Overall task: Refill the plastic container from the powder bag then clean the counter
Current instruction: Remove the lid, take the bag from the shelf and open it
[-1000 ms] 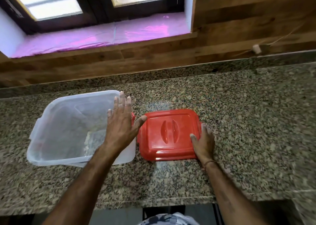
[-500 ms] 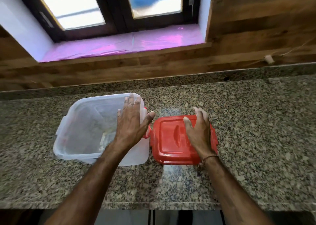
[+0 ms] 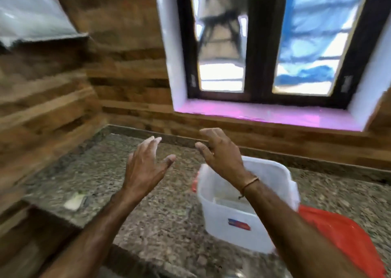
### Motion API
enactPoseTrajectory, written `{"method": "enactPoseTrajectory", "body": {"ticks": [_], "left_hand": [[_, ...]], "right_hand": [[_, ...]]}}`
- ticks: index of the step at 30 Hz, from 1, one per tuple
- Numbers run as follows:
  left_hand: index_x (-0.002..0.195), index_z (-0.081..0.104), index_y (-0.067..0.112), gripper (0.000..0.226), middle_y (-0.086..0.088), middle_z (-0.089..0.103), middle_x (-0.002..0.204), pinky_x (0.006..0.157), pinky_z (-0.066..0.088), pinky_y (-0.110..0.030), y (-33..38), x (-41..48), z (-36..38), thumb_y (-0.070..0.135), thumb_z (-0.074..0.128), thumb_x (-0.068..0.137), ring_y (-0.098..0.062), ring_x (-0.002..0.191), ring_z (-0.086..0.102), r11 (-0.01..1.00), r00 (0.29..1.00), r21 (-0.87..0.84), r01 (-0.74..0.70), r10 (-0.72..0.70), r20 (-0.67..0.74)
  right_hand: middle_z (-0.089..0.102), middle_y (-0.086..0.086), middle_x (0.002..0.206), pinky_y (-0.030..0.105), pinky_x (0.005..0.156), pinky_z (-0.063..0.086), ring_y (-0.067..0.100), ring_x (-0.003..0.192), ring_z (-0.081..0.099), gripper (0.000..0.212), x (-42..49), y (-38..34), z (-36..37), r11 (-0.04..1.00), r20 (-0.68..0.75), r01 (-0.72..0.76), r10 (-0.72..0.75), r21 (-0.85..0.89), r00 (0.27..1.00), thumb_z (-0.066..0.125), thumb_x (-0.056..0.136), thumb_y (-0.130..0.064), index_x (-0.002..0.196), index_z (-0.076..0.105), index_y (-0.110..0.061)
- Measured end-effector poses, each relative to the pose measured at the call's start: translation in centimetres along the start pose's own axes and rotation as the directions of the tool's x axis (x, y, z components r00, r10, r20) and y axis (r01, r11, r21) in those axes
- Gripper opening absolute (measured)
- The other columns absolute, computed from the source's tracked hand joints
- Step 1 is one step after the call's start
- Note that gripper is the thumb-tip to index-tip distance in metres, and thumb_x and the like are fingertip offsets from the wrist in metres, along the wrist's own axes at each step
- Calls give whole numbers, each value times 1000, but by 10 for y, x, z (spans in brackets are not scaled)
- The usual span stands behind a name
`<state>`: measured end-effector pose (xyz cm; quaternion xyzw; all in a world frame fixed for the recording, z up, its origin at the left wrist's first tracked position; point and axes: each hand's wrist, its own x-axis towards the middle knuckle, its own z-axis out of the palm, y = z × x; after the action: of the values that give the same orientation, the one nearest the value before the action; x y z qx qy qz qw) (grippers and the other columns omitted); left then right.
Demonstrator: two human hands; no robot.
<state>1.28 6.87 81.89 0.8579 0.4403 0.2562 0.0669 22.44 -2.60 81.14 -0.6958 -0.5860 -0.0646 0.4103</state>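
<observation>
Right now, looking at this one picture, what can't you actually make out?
All in the head view, which is motion-blurred:
Plastic container inside: the right forearm crosses it, so the powder level is unclear.
Red lid: partly behind that forearm, and it runs off the bottom edge.
Small pale scrap on the counter: too blurred to identify.
Pale sheet, top left: blurred and cut by the edge; whether it is the powder bag, I cannot tell.

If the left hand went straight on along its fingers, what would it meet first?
Probably the wooden wall behind the counter; nothing shows between it and the left hand, though depth is unclear.
</observation>
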Motion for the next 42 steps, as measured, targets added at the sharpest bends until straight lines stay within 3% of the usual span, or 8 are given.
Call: {"method": "enactPoseTrajectory", "body": {"ticks": [7, 14, 20, 25, 29, 37, 40, 42], "left_hand": [[153, 42, 22, 76, -4, 46, 155, 101, 50, -45, -145, -5, -115, 66, 57, 92, -25, 137, 51, 988, 977, 16, 155, -151, -149], [151, 44, 23, 70, -3, 53, 148, 100, 46, -39, -223, 52, -218, 64, 55, 95, -24, 133, 51, 978, 915, 93, 188, -140, -378], [150, 45, 24, 68, -2, 53, 148, 103, 44, -39, -273, 130, -284, 64, 52, 96, -25, 134, 51, 956, 872, 196, 217, -99, -480], [150, 45, 23, 67, -2, 51, 150, 101, 48, -40, -308, 198, -326, 63, 50, 97, -24, 134, 52, 949, 845, 214, 232, -87, -527], [148, 46, 20, 68, -6, 53, 147, 98, 49, -41, -330, 251, -359, 63, 52, 96, -27, 132, 53, 932, 826, 244, 268, -92, -556], [140, 54, 19, 62, -7, 61, 138, 88, 48, -37, -369, 375, -416, 60, 60, 94, -27, 122, 59, 916, 827, 348, 199, 33, -561], [143, 51, 21, 70, -6, 59, 142, 95, 48, -42, -390, 435, -434, 67, 57, 91, -27, 126, 57, 894, 837, 417, 164, 98, -538], [145, 49, 20, 71, -5, 57, 144, 99, 45, -45, -416, 489, -446, 68, 56, 92, -27, 130, 53, 881, 842, 450, 149, 125, -524]], "right_hand": [[63, -4, 123, 36, 79, 50, 18, 102, 64, 34, 90, -148, 80, 967, 169, 253, -251, 7, 953, 55, 102, -50, 128, 60, -29], [60, -9, 126, 40, 84, 56, 12, 101, 63, 35, 197, -235, 128, 928, 88, 337, -353, 157, 931, 44, 106, -49, 136, 54, -34], [61, 1, 135, 48, 102, 51, 21, 123, 60, 38, 311, -272, 157, 903, -1, 342, -353, 259, 935, 41, 110, -41, 141, 54, -23], [64, 0, 122, 44, 93, 53, 22, 110, 62, 39, 408, -300, 184, 875, -94, 405, -394, 264, 914, 38, 109, -45, 135, 57, -23], [64, 4, 130, 37, 89, 51, 16, 106, 61, 44, 472, -324, 204, 877, -120, 410, -392, 252, 912, 40, 108, -48, 140, 54, -21], [60, 9, 128, 36, 84, 50, 15, 97, 56, 47, 598, -359, 243, 887, -75, 450, -444, 104, 893, 45, 105, -51, 138, 53, -18], [59, 6, 125, 37, 87, 53, 16, 101, 60, 43, 647, -374, 258, 892, -72, 449, -444, 62, 893, 50, 104, -49, 135, 54, -19], [55, 1, 111, 30, 76, 45, 6, 86, 54, 32, 699, -389, 284, 900, -85, 435, -433, 10, 898, 53, 103, -46, 124, 56, -21]]}}
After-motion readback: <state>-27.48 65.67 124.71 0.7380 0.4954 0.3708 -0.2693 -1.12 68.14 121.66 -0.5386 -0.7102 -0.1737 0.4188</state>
